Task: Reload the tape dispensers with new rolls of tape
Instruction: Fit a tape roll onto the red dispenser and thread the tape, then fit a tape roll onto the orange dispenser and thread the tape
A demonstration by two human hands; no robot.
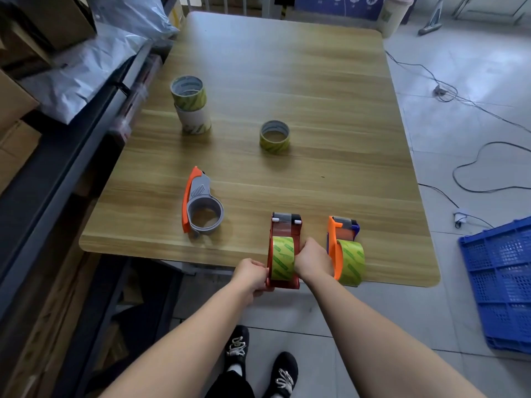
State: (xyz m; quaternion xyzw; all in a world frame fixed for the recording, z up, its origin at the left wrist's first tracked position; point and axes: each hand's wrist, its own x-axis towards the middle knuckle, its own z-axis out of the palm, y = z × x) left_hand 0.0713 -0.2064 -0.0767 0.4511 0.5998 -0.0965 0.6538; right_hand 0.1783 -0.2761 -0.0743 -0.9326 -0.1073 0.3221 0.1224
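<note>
Red dispenser point(284, 251) sits at the table's point(287, 81) near edge, long axis running away from the person, green roll point(283, 258) seated in it; left hand point(251, 275) is closed on its left side, right hand point(311, 261) clamped on its right, roll between them; both equally near. Orange dispenser point(343, 248), loaded, just right; grey dispenser point(201, 206) empty, to the left; spare roll point(275, 137) and stacked rolls point(191, 107) lie farther off.
</note>
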